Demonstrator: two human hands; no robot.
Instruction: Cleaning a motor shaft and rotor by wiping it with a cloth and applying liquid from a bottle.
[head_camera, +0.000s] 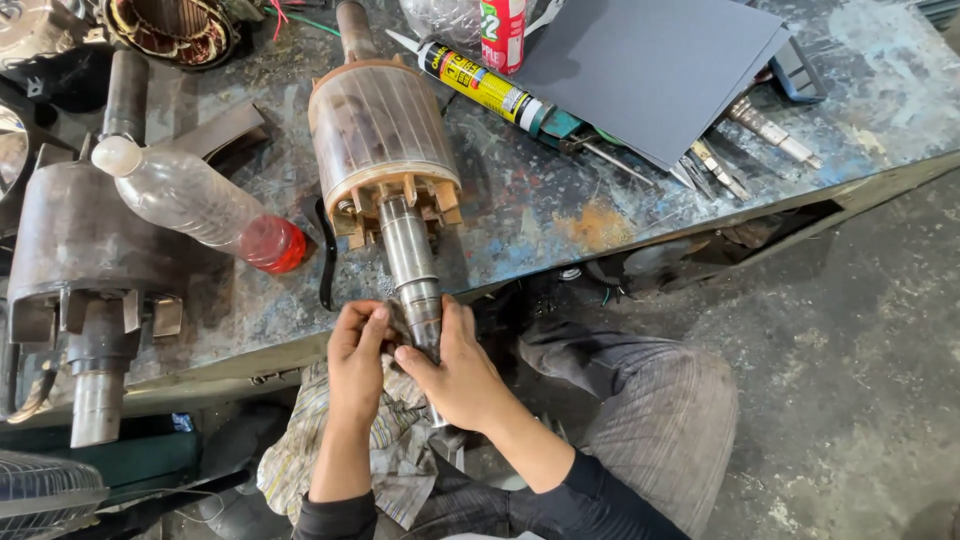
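Two hands at near edge of bench (700, 190). Left hand (357, 362) pinches striped cloth (395, 445) beside shaft (415, 275). Right hand (462, 372) wraps shaft tip, fingers closed round it. Rotor (382, 145) lies on bench, far of hands, shaft pointing near, sticking out past edge. Looks heavy, hard, stiff; round, so may roll. Shaft shiny, maybe slippery. Best hold: shaft, or both hands under fat middle. Plastic bottle (195, 200) lies left. Glue tube (490, 88), grey sheets (650, 70) far right.

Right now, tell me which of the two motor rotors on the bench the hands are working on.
The middle rotor, pale copper-banded, its shaft overhanging the bench edge. The left hand and right hand grip its shaft tip. The dark rusty rotor at far left lies untouched.
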